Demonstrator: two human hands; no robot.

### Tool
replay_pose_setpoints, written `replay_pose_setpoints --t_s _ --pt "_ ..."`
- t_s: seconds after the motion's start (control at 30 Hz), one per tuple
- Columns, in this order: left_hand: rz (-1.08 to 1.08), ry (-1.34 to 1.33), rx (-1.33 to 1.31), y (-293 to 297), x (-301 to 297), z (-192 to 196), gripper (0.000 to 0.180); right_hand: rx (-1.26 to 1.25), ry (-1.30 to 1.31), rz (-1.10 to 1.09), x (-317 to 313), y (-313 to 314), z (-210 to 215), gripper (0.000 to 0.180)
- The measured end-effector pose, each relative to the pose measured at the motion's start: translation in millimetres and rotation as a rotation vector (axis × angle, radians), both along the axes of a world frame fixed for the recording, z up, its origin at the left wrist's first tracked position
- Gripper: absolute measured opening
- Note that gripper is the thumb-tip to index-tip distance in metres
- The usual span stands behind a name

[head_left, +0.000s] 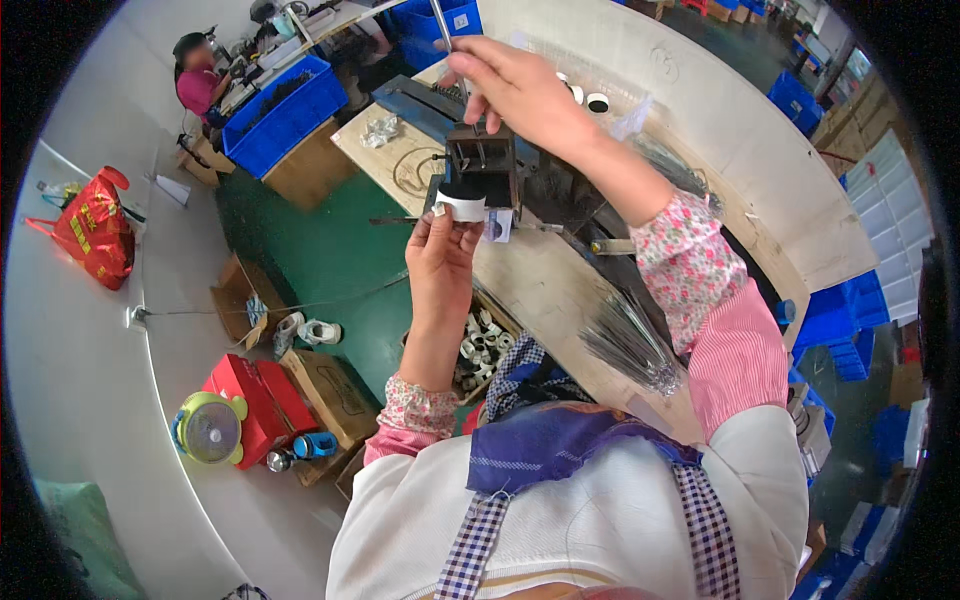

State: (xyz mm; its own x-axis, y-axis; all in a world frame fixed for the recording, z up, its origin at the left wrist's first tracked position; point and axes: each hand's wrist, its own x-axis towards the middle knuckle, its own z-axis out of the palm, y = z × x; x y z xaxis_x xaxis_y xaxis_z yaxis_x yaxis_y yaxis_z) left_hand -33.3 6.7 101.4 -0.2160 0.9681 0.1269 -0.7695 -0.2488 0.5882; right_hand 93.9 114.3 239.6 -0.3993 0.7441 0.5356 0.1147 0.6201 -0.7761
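Note:
My left hand (442, 262) pinches a short white ring-shaped piece (463, 209) between thumb and fingers, holding it up at the front of a dark metal hand press (482, 152). Part of the ring's far side is lost against the dark press. Higher up, my right hand (520, 95) is curled around a shiny metal lever (438, 16) that rises above the press; the fingers hide its middle. A small white card (497, 226) with a dark round mark sits just right of the ring.
The wooden bench (535, 285) carries a bundle of thin metal rods (632, 345), a crumpled clear bag (381, 130) and black-and-white rings (597, 103). Below my left forearm stands a box of white pieces (483, 350). Another person (200, 85) sits far left beside a blue bin (285, 115).

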Motion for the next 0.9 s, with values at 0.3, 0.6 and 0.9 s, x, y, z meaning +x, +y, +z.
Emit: replay_pose_setpoints --t_s 0.3,0.6,0.9 --pt "0.024 -0.005 0.001 3 0 6 0.018 0.032 0.125 -0.021 -18 15 -2 0.023" --pt "0.025 0.039 0.023 12 7 6 0.026 0.008 0.137 0.007 -18 16 14 0.022" --pt "0.042 -0.019 0.04 22 19 6 0.024 0.11 0.258 -0.043 -21 15 32 0.025"
